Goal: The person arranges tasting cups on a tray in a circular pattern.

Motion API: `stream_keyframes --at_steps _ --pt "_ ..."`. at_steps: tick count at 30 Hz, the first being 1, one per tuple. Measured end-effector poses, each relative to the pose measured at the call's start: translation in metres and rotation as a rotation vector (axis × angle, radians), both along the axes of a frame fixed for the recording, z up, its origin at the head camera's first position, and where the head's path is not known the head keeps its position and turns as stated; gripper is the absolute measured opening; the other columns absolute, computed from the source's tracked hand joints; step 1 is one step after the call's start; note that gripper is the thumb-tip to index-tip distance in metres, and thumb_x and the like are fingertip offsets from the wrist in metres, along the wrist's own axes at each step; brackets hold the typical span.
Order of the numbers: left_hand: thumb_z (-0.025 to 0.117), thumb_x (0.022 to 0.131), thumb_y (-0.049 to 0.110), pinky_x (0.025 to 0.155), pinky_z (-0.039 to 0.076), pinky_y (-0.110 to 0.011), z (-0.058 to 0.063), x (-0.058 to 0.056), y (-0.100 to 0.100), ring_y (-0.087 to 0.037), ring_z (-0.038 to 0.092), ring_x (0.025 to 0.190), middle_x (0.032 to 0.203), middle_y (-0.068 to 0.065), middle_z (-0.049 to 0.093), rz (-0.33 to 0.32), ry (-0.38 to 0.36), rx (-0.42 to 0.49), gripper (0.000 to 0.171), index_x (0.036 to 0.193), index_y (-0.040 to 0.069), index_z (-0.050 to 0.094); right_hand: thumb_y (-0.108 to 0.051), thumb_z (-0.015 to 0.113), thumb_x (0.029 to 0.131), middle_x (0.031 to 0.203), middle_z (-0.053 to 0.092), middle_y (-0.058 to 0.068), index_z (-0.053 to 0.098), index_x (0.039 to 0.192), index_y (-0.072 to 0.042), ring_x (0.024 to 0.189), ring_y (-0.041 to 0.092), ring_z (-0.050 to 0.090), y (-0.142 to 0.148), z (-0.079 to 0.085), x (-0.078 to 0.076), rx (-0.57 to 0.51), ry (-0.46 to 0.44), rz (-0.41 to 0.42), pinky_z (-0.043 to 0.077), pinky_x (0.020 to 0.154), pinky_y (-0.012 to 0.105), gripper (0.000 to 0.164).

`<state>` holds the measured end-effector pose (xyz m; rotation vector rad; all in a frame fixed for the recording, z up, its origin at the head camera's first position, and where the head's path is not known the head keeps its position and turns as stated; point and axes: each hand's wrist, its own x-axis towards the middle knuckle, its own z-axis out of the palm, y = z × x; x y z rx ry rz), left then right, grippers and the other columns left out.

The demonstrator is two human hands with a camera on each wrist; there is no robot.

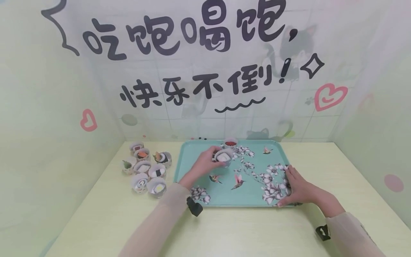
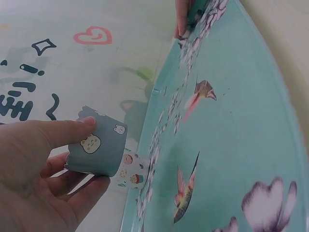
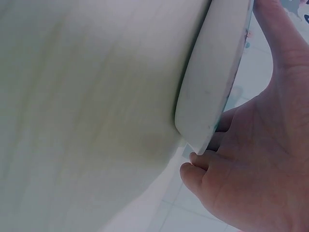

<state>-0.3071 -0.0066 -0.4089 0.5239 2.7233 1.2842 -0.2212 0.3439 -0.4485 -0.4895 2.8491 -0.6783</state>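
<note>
My left hand [image 1: 205,162] grips a paper baking cup [image 1: 223,157] between thumb and fingers, above the back left of the turquoise tray [image 1: 221,194]. A pale white piece shows inside the cup. Its blue-grey wall [image 2: 99,147] carries small bear prints in the left wrist view. Just behind it, on the tray near the back rim, stands another paper cup [image 1: 230,143] with red contents. My right hand [image 1: 300,187] holds the tray's front right corner, thumb by the front rim and fingers along the right rim. The right wrist view shows that hand [image 3: 260,159] against the tray's pale outer side [image 3: 210,82].
Left of the tray, several paper cups with small sushi-like pieces stand close together, among them a cup with a yellow-and-white piece [image 1: 157,188]. The tray rests on a pale wooden table [image 1: 231,232]. A printed curtain [image 1: 192,107] rises behind the table.
</note>
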Motion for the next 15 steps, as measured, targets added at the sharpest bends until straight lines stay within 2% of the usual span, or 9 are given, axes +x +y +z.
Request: stream_keyframes --at_steps 6,15 --pt "0.076 0.089 0.025 0.107 0.049 -0.045 0.002 -0.005 0.018 -0.026 0.058 0.125 0.136 -0.01 0.061 0.006 -0.002 0.011 0.054 0.135 0.011 0.052 -0.045 0.091 0.066 0.153 -0.001 0.048 0.009 0.145 0.026 0.142 0.064 0.003 0.0 0.002 -0.001 -0.001 -0.025 -0.012 0.015 0.114 0.074 0.134" --pt "0.074 0.09 0.019 0.106 0.049 -0.045 0.0 -0.016 0.046 -0.027 0.057 0.127 0.137 -0.01 0.06 -0.012 0.049 0.076 0.051 0.136 0.009 0.052 -0.045 0.09 0.068 0.152 -0.001 0.049 0.009 0.145 0.026 0.141 0.064 0.003 0.001 0.002 0.0 -0.008 -0.009 0.004 0.016 0.113 0.074 0.132"
